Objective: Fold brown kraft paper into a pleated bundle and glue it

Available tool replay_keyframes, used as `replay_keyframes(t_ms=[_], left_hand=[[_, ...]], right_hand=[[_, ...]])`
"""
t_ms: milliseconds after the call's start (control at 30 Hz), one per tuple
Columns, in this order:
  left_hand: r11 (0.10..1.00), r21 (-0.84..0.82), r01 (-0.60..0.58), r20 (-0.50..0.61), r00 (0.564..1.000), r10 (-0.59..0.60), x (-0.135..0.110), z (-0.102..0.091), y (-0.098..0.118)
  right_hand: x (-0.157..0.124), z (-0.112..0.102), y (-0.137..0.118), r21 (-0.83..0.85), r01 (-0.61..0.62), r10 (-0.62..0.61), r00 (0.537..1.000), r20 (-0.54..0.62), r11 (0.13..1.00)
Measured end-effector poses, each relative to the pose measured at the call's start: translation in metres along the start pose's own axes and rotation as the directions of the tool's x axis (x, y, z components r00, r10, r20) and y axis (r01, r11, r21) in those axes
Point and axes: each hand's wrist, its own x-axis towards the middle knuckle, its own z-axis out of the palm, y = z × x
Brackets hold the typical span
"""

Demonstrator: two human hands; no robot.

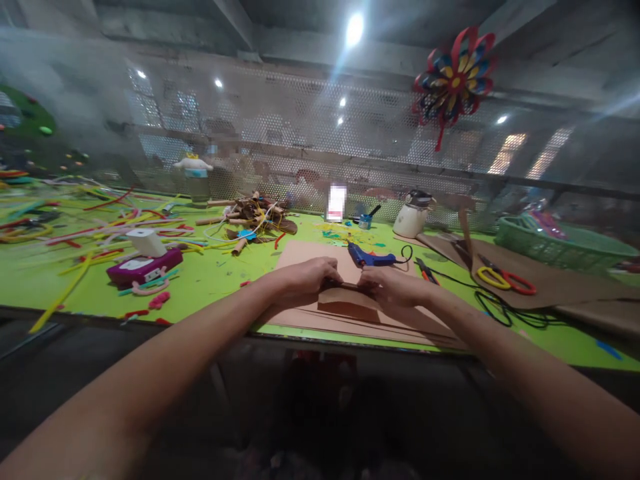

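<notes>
Between my two hands is a small piece of brown paper (347, 303), its far edge rolled or folded over. My left hand (316, 275) pinches the left end of that edge. At the right end, my right hand (393, 285) grips it with curled fingers. Under the paper lie stacked flat brown sheets (300, 317) at the table's near edge. Just beyond my right hand rests a blue glue gun (370, 257) with a dark cord.
Orange-and-yellow scissors (506, 280) lie on brown paper at right, near a green basket (575, 243). A purple box (145, 267) with a white adapter (146, 242) sits left, among coloured pipe cleaners (115, 230). Rolled brown paper pieces (257, 212) are heaped behind. A pinwheel (455, 81) hangs above.
</notes>
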Motion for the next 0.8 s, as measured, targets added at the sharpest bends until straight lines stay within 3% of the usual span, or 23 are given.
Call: replay_keyframes(t_ms=[200,300,467,800], left_hand=[[0.998,0.062,0.031,-0.01,0.999,-0.03,-0.001,-0.004,0.006],[0.99,-0.05,0.133,0.019,0.991,-0.132,0.003,-0.006,0.004],[0.905,-0.27,0.328,-0.051,0.934,-0.353,0.015,-0.006,0.001],[0.802,-0.449,0.393,0.198,0.92,-0.34,0.003,-0.024,0.003]], right_hand=[[-0.01,0.019,-0.01,-0.162,0.006,-0.035,0.983,-0.178,0.987],[-0.013,0.029,-0.014,-0.257,-0.036,-0.027,0.971,-0.237,0.966],[-0.015,0.035,-0.021,-0.347,-0.058,-0.072,0.933,-0.352,0.936],[-0.005,0.03,-0.028,-0.512,0.003,-0.23,0.896,-0.38,0.859]])
